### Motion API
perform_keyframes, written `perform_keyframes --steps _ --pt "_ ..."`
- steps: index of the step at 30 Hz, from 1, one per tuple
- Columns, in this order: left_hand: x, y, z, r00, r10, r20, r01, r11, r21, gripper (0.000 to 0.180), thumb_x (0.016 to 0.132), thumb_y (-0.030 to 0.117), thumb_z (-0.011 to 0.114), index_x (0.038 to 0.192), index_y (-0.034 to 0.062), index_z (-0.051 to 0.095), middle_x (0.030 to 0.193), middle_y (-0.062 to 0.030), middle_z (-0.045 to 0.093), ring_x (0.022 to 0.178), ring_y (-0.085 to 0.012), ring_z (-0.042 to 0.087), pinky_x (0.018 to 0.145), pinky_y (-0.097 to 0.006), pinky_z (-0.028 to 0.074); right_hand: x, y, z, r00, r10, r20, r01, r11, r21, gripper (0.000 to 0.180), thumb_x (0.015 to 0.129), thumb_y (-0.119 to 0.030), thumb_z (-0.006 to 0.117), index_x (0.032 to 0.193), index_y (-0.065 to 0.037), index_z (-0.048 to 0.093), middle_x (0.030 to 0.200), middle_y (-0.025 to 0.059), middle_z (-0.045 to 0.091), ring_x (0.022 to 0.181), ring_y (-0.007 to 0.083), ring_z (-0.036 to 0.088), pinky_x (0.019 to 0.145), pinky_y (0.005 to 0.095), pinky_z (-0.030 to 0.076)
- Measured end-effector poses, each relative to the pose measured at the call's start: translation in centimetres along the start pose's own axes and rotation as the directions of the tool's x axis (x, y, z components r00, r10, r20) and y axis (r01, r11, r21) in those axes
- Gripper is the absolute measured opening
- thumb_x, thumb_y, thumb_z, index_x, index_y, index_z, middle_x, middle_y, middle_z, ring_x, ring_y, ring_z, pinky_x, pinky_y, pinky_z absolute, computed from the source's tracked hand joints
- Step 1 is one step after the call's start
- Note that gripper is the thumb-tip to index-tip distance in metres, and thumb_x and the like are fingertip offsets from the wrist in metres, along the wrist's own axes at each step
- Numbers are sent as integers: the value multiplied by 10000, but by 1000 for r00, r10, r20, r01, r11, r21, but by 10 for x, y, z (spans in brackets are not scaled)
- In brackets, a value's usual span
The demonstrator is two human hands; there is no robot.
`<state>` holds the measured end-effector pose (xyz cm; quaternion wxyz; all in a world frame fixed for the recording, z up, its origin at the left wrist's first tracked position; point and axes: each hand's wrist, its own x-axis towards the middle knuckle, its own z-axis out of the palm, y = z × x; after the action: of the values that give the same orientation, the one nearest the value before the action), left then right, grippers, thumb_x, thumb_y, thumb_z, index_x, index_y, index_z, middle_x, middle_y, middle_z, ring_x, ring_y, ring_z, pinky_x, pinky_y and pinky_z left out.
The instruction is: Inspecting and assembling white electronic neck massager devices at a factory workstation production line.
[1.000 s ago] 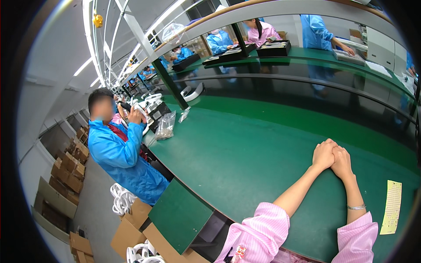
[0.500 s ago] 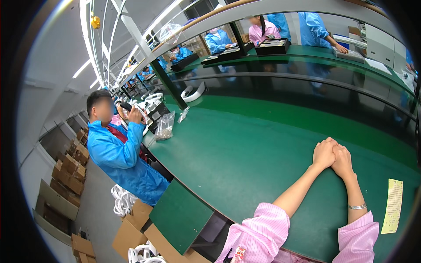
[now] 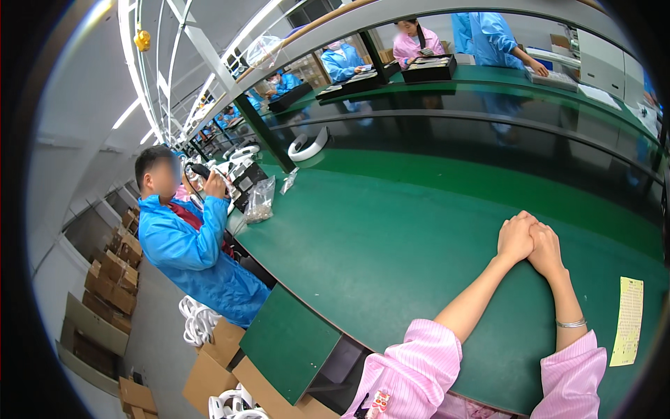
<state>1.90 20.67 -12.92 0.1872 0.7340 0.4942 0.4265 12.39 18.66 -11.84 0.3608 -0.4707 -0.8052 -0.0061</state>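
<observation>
My left hand and my right hand are clasped together over the green work table, fingers folded against each other. No object shows in either one; the space between the palms is hidden. Both forearms reach in from the lower edge in pink striped sleeves, and a silver bracelet circles the right wrist. To the right of my right forearm lies a yellow printed sheet.
At the left, a person in blue holds a dark handheld tool. Nearby sit a clear bag of small parts and a white curved part. Cartons with white parts stand below the table edge. Co-workers sit behind black trays.
My hands stay clasped and sit slightly higher in the picture. The view has shifted a little. The person at the left keeps holding the tool.
</observation>
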Motion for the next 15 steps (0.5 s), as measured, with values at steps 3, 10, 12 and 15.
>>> perform_keyframes --steps 3,10,12,15 --pt "-2 -5 0 1000 -8 -7 8 1000 1 200 784 135 517 890 49 663 994 -79 626 933 -292 586 820 -386 426 -1 0 4 1000 -4 9 4 1000 12 95 688 -51 611 765 5 605 822 164 644 809 329 604 708 424 463" --pt "-1 -3 -1 1000 -11 4 11 1000 -13 207 782 134 513 899 54 665 1000 -75 625 938 -289 584 826 -381 423 -2 3 6 1000 16 -3 -15 999 36 110 689 -58 616 773 11 609 838 173 641 805 351 604 721 443 468" --pt "0 -1 -1 1000 -14 14 14 1000 -15 208 783 133 512 900 54 664 999 -75 624 937 -289 584 824 -382 423 -1 1 2 1000 23 5 -23 999 30 111 688 -58 617 774 12 612 839 175 641 799 354 603 723 441 469" --pt "0 -2 -3 1000 -15 13 15 1000 -14 207 783 133 511 898 55 664 995 -74 624 935 -290 584 822 -384 423 0 1 4 999 27 20 -27 1000 15 110 687 -56 615 773 13 614 843 177 641 801 355 603 725 437 469"
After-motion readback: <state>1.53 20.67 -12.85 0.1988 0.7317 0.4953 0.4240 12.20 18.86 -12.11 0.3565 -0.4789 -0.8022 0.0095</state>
